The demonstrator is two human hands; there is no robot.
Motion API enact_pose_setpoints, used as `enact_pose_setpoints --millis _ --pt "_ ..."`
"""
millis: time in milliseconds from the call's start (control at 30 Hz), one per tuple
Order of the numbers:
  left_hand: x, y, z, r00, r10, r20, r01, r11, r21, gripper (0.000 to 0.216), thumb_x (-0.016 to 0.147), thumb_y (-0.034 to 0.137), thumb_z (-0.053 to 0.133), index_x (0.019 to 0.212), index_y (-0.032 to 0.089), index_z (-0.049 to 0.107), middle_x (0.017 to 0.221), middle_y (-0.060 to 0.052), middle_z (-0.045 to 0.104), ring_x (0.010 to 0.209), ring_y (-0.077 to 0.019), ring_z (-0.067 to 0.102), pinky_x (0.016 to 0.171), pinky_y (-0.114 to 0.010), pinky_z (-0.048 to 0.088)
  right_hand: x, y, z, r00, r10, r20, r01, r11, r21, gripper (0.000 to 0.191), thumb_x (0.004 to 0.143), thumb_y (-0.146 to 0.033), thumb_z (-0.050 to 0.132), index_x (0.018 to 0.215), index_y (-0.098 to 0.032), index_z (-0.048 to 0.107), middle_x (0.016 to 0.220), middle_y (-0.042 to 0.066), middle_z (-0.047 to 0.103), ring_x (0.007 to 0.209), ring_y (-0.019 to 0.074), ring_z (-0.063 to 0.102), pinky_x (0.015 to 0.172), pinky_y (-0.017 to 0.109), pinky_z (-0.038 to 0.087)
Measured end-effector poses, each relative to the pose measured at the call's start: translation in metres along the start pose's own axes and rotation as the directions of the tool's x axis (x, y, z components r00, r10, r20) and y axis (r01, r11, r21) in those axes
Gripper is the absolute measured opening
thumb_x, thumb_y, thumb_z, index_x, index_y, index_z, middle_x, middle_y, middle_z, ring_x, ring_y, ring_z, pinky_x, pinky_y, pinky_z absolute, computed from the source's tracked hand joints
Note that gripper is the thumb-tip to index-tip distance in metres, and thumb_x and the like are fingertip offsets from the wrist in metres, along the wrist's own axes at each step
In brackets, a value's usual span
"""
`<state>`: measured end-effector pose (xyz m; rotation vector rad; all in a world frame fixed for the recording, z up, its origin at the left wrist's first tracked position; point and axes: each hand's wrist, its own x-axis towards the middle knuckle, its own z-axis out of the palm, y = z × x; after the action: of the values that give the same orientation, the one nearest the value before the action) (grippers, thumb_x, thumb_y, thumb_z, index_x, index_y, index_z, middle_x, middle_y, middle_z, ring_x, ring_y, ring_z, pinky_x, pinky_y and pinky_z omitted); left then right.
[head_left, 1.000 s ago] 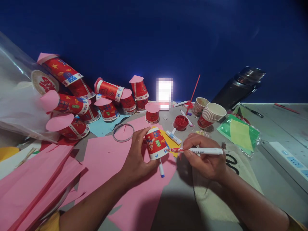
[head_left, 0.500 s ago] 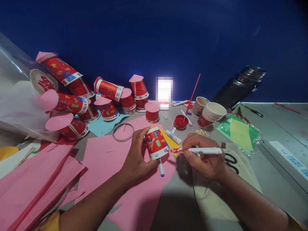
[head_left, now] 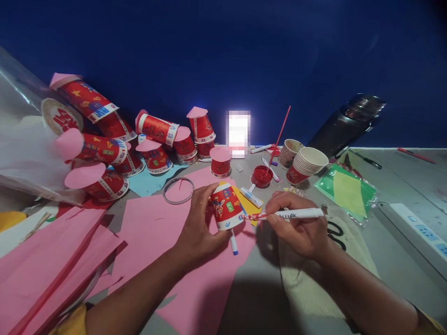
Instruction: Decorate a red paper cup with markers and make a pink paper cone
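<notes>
My left hand (head_left: 200, 223) is closed around a red paper cup (head_left: 225, 204) with a white rim turned downward. Blue marks show on that white band, and gold and blue prints cover its side. Pinched in my right hand (head_left: 296, 225) is a white acrylic paint marker (head_left: 303, 213), its red-stained tip at the cup's lower right rim. A blue-ended marker (head_left: 233, 243) lies below the cup on pink paper (head_left: 146, 251). Behind the cup, a tube (head_left: 251, 197) lies near yellow paper (head_left: 240, 195).
Several red cups with pink tops (head_left: 155, 158) are stacked at the left. A small red pot (head_left: 261, 177) holds a red stick (head_left: 279, 137). Farther right are nested paper cups (head_left: 307, 165), a black flask (head_left: 344, 123), a green packet (head_left: 349, 190) and a power strip (head_left: 422, 232).
Both hands keep nearly the same position, with the cup and marker still held. The marker tip stays at the cup's rim; the whole view shifts very slightly.
</notes>
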<state>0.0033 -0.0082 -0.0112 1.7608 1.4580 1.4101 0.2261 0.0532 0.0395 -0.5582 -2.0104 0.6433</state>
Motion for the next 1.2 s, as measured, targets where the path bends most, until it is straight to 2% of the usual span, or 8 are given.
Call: enact_pose_setpoints --millis 200,500,700,1200 --pt "-0.0007 0.0014 0.0008 0.999 0.038 -0.017 -0.038 0.999 0.032 0.080 0.078 0.017 0.079 0.147 0.032 0.042 0.139 -0.008 0.048 0.129 -0.0274 0.054 0.102 -0.045 0.061 -0.0012 -0.0006 0.0013 1.000 -0.022 0.007 0.023 0.999 -0.042 0.007 0.089 -0.016 0.064 0.085 -0.021 0.064 0.068 0.001 0.068 0.057 0.0152 0.063 0.053 0.027 0.046" --pt "-0.0007 0.0011 0.0008 0.999 0.037 -0.002 -0.037 0.999 0.022 0.081 0.078 0.021 0.082 0.147 0.033 0.042 0.139 -0.008 0.047 0.127 -0.0266 0.054 0.099 -0.043 0.061 -0.0004 -0.0004 0.0028 0.999 -0.038 0.028 0.039 0.998 -0.044 0.006 0.089 -0.016 0.063 0.084 -0.020 0.064 0.069 0.001 0.069 0.058 0.0148 0.064 0.055 0.026 0.049" --pt "-0.0030 -0.0009 0.0017 0.999 0.050 -0.005 -0.049 0.998 0.026 0.082 0.077 0.016 0.079 0.148 0.032 0.041 0.140 -0.009 0.046 0.128 -0.0262 0.053 0.102 -0.043 0.059 0.0005 -0.0010 0.0021 0.998 -0.028 0.054 0.031 0.998 -0.061 0.009 0.091 -0.017 0.063 0.083 -0.020 0.064 0.068 0.000 0.068 0.058 0.0139 0.064 0.057 0.025 0.050" --pt "-0.0024 0.0009 0.0003 0.999 0.037 0.015 -0.037 0.999 0.015 0.082 0.077 0.015 0.079 0.148 0.031 0.041 0.144 -0.010 0.047 0.133 -0.0273 0.055 0.103 -0.043 0.061 -0.0009 -0.0022 -0.0007 0.996 0.035 -0.077 -0.043 0.993 -0.106 0.008 0.088 -0.017 0.065 0.082 -0.021 0.066 0.064 -0.001 0.067 0.052 0.0134 0.060 0.048 0.024 0.044"
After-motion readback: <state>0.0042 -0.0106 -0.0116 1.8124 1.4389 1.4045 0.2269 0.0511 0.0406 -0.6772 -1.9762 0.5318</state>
